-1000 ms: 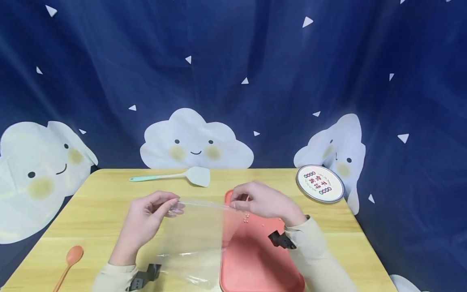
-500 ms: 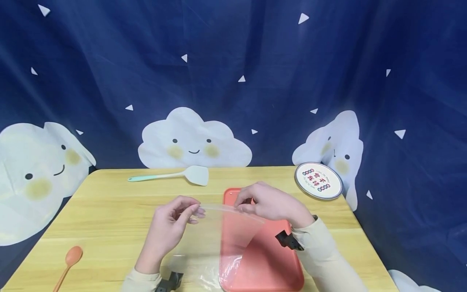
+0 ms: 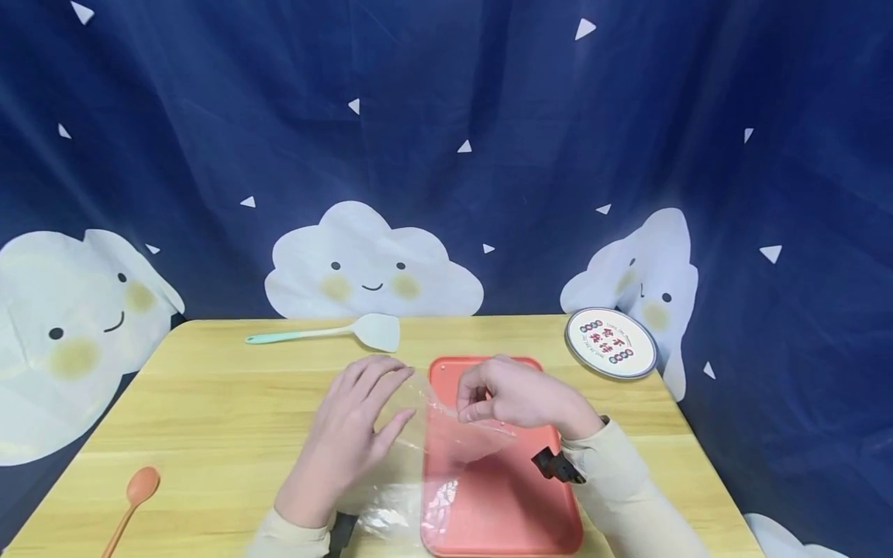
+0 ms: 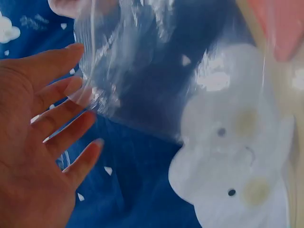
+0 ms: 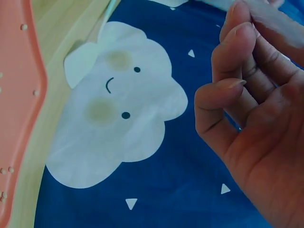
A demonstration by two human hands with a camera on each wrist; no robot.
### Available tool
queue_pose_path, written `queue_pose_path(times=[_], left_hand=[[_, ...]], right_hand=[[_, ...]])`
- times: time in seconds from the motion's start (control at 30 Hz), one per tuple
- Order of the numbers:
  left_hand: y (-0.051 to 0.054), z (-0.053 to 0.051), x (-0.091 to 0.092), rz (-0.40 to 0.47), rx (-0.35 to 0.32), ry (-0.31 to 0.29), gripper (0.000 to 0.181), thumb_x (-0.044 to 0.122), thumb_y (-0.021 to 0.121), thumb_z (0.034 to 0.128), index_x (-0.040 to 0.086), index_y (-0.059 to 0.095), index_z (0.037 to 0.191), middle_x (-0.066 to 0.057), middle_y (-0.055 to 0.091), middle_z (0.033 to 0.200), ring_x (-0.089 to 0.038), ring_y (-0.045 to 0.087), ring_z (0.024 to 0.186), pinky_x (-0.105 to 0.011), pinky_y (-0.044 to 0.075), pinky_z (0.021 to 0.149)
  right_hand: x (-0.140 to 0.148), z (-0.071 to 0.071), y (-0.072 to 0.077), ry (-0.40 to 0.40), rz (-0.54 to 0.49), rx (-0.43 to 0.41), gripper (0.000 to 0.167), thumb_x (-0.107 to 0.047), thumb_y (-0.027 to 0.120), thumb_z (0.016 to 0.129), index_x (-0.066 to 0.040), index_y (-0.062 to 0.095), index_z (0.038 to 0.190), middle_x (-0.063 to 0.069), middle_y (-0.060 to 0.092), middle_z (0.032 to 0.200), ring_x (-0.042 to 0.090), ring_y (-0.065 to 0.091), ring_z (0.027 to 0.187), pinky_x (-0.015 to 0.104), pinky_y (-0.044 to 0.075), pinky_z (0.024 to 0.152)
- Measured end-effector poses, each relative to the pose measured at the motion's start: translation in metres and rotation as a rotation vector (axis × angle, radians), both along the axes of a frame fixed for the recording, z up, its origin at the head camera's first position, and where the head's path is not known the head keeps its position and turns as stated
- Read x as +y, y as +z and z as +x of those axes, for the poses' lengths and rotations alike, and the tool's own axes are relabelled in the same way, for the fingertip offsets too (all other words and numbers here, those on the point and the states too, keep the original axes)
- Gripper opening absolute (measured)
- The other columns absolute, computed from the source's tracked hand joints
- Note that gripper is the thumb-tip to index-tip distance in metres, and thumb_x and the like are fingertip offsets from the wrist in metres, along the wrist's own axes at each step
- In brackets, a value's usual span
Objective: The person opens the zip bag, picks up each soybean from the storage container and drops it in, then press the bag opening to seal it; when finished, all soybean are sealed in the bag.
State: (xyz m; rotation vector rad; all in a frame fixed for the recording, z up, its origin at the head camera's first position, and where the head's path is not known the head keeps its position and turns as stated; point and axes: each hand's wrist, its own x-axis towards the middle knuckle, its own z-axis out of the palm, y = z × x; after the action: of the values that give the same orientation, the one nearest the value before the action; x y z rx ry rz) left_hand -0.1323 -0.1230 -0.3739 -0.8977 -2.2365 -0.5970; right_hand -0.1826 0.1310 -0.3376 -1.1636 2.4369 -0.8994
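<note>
A clear plastic bag hangs between the hands, partly over the left part of the red tray. My right hand pinches its top edge between thumb and forefinger. My left hand has its fingers spread, at the bag's left side. In the left wrist view the left hand has extended fingers beside the bag's zip edge, with no grip on it. The right wrist view shows the right hand with a strip of the plastic at its fingertips.
An orange spoon lies at the table's left. A white spatula with a mint handle lies at the back. At the back right is a round patterned plate. Small pale pieces dot the tray in the right wrist view.
My left hand has moved right and released the bag's edge, its fingers now spread. The bag has shifted right and its top edge sags. My right hand has moved slightly right, still pinching.
</note>
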Motion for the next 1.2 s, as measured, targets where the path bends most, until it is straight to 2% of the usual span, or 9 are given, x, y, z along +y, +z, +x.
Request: queue_pose_path(times=[0.07,0.17,0.3,0.5,0.67,0.83,0.97,1.07,1.2], left_hand=[[0.001,-0.001,0.005,-0.022,0.038,-0.016,0.041,0.025,0.066,0.0915,0.001,0.062,0.124,-0.013,0.059,0.123,-0.035,0.049,0.119,-0.046,0.034,0.110],[0.000,-0.002,0.009,-0.035,0.043,-0.003,0.044,0.018,0.071,0.0859,0.001,0.061,0.126,-0.011,0.060,0.118,-0.033,0.051,0.115,-0.050,0.032,0.111],[-0.002,-0.002,0.010,-0.014,0.033,-0.002,0.037,0.012,0.074,0.0816,0.003,0.066,0.116,-0.007,0.064,0.105,-0.027,0.057,0.102,-0.046,0.043,0.101],[-0.004,-0.002,0.018,0.012,0.111,-0.112,0.020,0.014,0.070,0.0837,0.006,0.069,0.102,-0.005,0.063,0.101,-0.026,0.058,0.097,-0.043,0.048,0.089],[-0.009,-0.002,0.029,0.005,0.147,-0.186,0.010,0.015,0.069,0.0867,0.009,0.071,0.095,-0.001,0.061,0.095,-0.024,0.057,0.094,-0.040,0.047,0.087],[-0.017,-0.003,0.031,0.005,0.112,-0.188,0.005,0.011,0.069,0.0860,0.010,0.071,0.091,0.001,0.060,0.091,-0.021,0.056,0.092,-0.038,0.046,0.086],[-0.021,-0.006,0.027,0.015,0.146,-0.207,0.006,0.006,0.068,0.0860,0.012,0.070,0.088,0.003,0.061,0.089,-0.020,0.057,0.089,-0.038,0.047,0.084],[-0.022,-0.008,0.024,0.026,0.164,-0.222,0.004,0.009,0.068,0.0873,0.012,0.070,0.089,0.003,0.062,0.090,-0.021,0.058,0.089,-0.039,0.047,0.084],[-0.024,-0.010,0.022,0.036,0.144,-0.223,0.006,0.016,0.069,0.0900,0.011,0.071,0.091,0.001,0.063,0.094,-0.022,0.058,0.093,-0.039,0.046,0.086]], right_hand=[[0.001,0.000,-0.002,-0.001,0.003,0.004,0.018,-0.008,0.076,0.086,-0.021,0.065,0.078,-0.014,0.058,0.070,0.005,0.054,0.064,0.026,0.051,0.059],[0.001,0.000,-0.003,0.011,-0.006,0.004,0.019,-0.007,0.075,0.085,-0.021,0.065,0.078,-0.015,0.058,0.070,0.005,0.053,0.065,0.025,0.050,0.060],[0.000,-0.002,-0.004,0.041,-0.025,0.024,0.018,-0.006,0.075,0.086,-0.021,0.066,0.080,-0.016,0.058,0.072,0.004,0.053,0.067,0.024,0.050,0.061],[-0.003,-0.005,-0.006,0.080,-0.014,0.068,0.016,-0.005,0.074,0.087,-0.019,0.066,0.082,-0.016,0.057,0.074,0.003,0.054,0.069,0.023,0.051,0.064],[-0.006,-0.006,-0.008,0.073,-0.007,0.012,0.015,-0.006,0.074,0.086,-0.019,0.067,0.082,-0.015,0.058,0.072,0.004,0.054,0.066,0.024,0.050,0.060],[-0.009,-0.008,-0.012,0.064,-0.011,-0.048,0.010,-0.011,0.075,0.087,-0.017,0.068,0.083,-0.014,0.059,0.072,0.005,0.054,0.066,0.024,0.050,0.060],[-0.011,-0.011,-0.016,0.072,-0.049,-0.079,0.012,-0.009,0.074,0.087,-0.017,0.067,0.081,-0.012,0.059,0.071,0.006,0.054,0.066,0.025,0.050,0.060],[-0.011,-0.014,-0.019,0.092,-0.090,-0.102,0.014,-0.006,0.072,0.087,-0.017,0.066,0.080,-0.010,0.058,0.071,0.007,0.054,0.066,0.025,0.050,0.060],[-0.011,-0.016,-0.022,0.111,-0.121,-0.135,0.015,-0.004,0.070,0.088,-0.016,0.066,0.080,-0.008,0.058,0.071,0.008,0.054,0.065,0.025,0.050,0.060]])
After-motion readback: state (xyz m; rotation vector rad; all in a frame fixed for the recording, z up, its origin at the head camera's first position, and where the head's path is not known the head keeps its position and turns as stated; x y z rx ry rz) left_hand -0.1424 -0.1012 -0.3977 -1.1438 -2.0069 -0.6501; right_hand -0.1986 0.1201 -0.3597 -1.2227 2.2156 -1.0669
